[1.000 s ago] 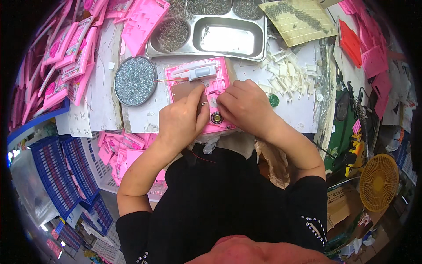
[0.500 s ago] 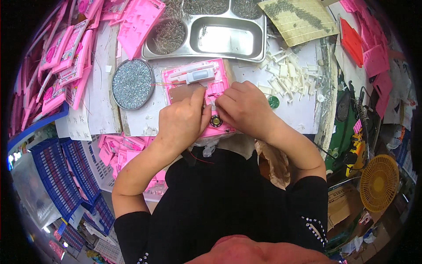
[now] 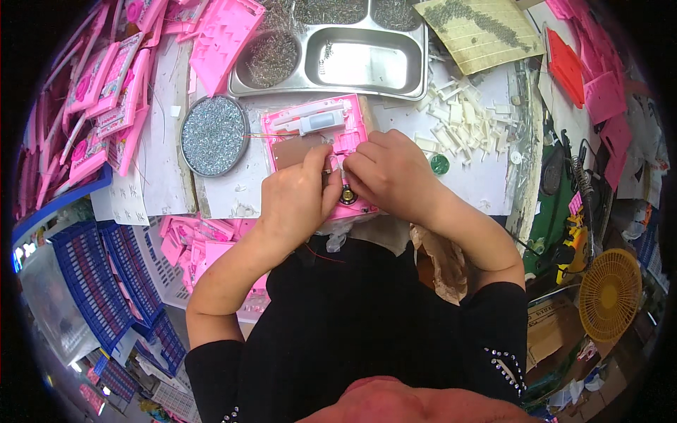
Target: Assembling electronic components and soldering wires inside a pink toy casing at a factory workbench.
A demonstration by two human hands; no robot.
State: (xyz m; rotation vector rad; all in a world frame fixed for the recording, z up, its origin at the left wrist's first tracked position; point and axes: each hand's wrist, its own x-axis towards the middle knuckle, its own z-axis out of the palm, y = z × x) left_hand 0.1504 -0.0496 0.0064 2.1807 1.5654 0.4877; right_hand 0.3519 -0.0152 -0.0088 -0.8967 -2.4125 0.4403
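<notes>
A pink plastic toy housing (image 3: 348, 143) lies in front of me with its inner side up. It holds a grey-white oblong piece (image 3: 322, 122), a flat brownish plate (image 3: 290, 149), thin wires and a round speaker-like part (image 3: 348, 195). My left hand (image 3: 296, 189) is on its left half, with thumb and forefinger pinched beside the middle of the housing. From the right, my right hand (image 3: 391, 173) reaches in with curled fingers, pressed together at the same middle spot. Whatever small thing lies between the fingertips is hidden.
A round dish of small screws (image 3: 213, 137) stands left of the housing, a steel compartment tray (image 3: 328, 92) behind it. White plastic pieces (image 3: 462, 120) lie loose to the right, near a green disc (image 3: 438, 164). Pink casings (image 3: 116, 92) are heaped at far left.
My left hand and forearm have shifted slightly right, and its forefinger lies a little differently. The right hand has stayed nearly in place, with its fingertips slightly moved. The housing keeps its place.
</notes>
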